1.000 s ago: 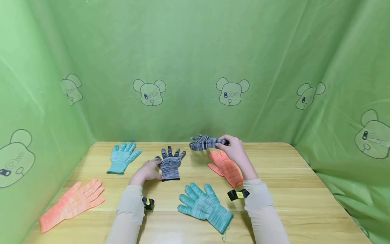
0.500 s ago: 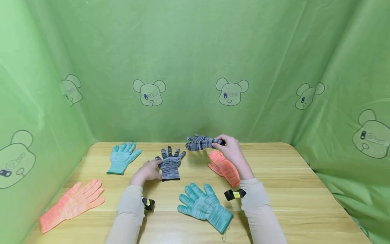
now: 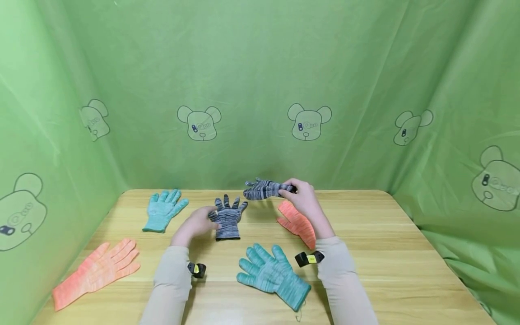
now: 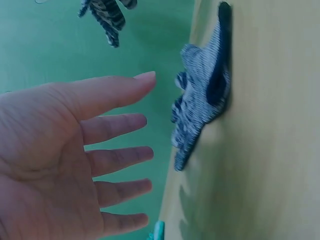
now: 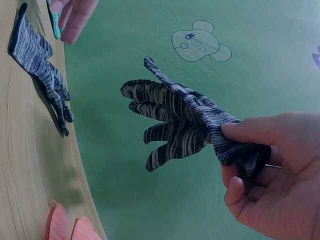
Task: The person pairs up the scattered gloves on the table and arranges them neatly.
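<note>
Shifted slightly left, the striped glove (image 3: 264,190) is pinched aloft by the right grip (image 3: 305,199) near the counter's (image 3: 406,280) far edge, while the left grip (image 3: 198,223), fingers outstretched, hovers beside the matching glove (image 3: 229,221) lying flat.

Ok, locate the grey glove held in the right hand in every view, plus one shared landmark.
Head: the held glove is near the middle, below centre.
Left wrist: the held glove is top, left of centre, cut off.
Right wrist: the held glove is mid-picture, cuff pinched in the right hand.
Shared landmark: the other grey glove, on the table; upper right in left wrist, upper left in right wrist.
</note>
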